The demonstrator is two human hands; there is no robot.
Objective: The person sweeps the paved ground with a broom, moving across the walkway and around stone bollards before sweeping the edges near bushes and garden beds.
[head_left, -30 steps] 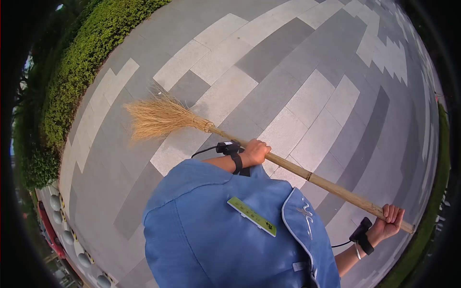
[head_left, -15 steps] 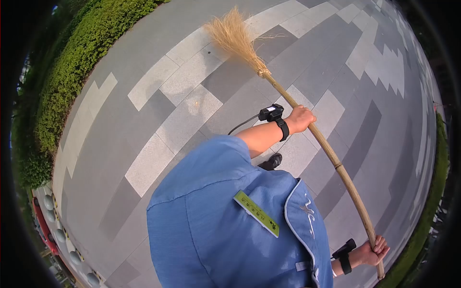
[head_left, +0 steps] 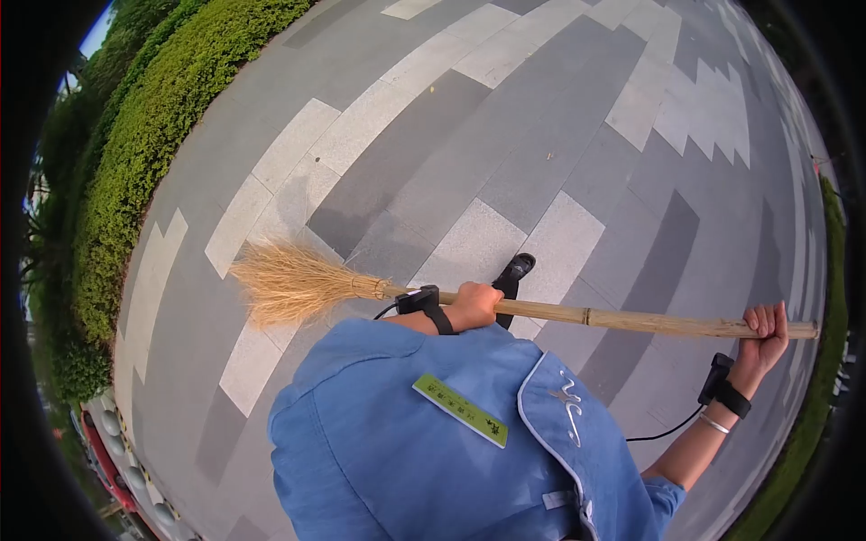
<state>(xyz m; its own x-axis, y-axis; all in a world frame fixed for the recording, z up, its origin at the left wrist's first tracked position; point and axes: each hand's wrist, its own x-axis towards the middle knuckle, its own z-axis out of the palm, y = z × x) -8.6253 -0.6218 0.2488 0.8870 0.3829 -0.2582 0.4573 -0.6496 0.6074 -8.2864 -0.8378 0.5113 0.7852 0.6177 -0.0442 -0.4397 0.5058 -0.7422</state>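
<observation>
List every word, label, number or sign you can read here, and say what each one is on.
On the green rectangular tag pinned to the blue cloth shirt: dark characters, too small and blurred to read.
On the shirt's front edge: a white stitched mark, a stylised squiggle, not legible.
No text visible on the bamboo-handled straw broom, black wrist devices or grey paving.

straw-yellow broom (head_left: 298, 284), blue shirt (head_left: 406, 451), green tag (head_left: 460, 411), grey two-tone paving (head_left: 505, 135), green hedge (head_left: 153, 135).
</observation>
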